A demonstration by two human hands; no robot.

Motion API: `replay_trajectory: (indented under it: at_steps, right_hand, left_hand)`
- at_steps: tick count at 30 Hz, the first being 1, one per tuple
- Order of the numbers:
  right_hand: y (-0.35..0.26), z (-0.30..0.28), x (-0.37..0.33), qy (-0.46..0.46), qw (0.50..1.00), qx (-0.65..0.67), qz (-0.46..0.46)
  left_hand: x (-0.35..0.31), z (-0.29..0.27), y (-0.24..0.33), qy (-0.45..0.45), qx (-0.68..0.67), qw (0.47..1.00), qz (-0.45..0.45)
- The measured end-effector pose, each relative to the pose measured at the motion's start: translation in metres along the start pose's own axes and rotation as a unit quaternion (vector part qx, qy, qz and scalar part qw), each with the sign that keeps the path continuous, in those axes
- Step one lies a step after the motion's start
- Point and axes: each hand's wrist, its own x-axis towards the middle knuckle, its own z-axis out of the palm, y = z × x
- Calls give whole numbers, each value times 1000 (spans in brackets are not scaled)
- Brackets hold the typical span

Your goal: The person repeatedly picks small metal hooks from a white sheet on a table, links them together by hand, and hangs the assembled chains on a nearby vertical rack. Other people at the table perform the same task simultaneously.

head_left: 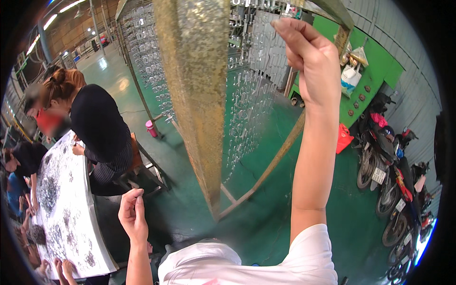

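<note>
My right hand (313, 61) is raised high beside a metal rack, its thumb and fingers pinched together. Whatever may be between those fingertips is too small to make out. Behind them hang rows of small shiny metal pieces (249, 107), strung in vertical lines inside the rack. A thick, worn yellowish post (194, 80) of the rack stands close in front of me and hides part of the rows. Lower and to the left, my left hand (134, 216) is held in the air with curled fingers and the thumb against them. Its contents, if any, cannot be seen.
At left, several people work around a table with a white top (90, 213) strewn with small dark pieces. One person in black (102, 123) sits on a chair. A pink container (151, 128) stands on the green floor. Motorcycles (394, 190) line the right wall, near hanging bags (351, 78).
</note>
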Motion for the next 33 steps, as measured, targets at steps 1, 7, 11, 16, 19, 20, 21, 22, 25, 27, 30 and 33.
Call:
replay_trajectory:
  at_steps: [1, 7, 11, 16, 19, 20, 21, 22, 25, 27, 30, 33]
  right_hand:
    - [2, 2, 10, -1, 1000, -7, -8]
    - [4, 24, 56, 30, 999, -26, 17]
    - [13, 38, 81, 35, 995, -15, -92]
    - [29, 40, 105, 67, 986, -23, -153]
    - [39, 39, 117, 82, 976, -22, -201]
    - [44, 38, 121, 92, 974, -27, -203]
    - [48, 39, 126, 87, 972, -22, -216]
    - [51, 40, 132, 83, 970, -17, -229]
    - [55, 38, 136, 73, 974, -41, -212]
    - [52, 39, 129, 88, 973, -94, -191]
    - [34, 38, 114, 111, 970, -165, -142]
    - [22, 45, 95, 87, 980, -143, -104]
  left_hand:
    - [-2, 0, 0, 1, 4, 1000, -2]
    - [-5, 3, -1, 17, 10, 1000, -9]
    - [-6, 2, -3, 25, 7, 1000, -15]
    - [-6, 3, -8, 32, 2, 999, -20]
    - [-6, 2, -11, 36, 0, 999, -23]
    - [-7, 2, -12, 37, 0, 999, -23]
    - [-7, 1, -13, 40, 2, 999, -22]
    - [-7, 1, -14, 40, 0, 999, -25]
    - [-6, 1, -15, 44, -4, 998, -34]
    - [-5, 2, -14, 43, -12, 998, -42]
    - [-4, 5, -12, 40, -2, 999, -28]
    - [-4, 6, -12, 34, 29, 999, -28]
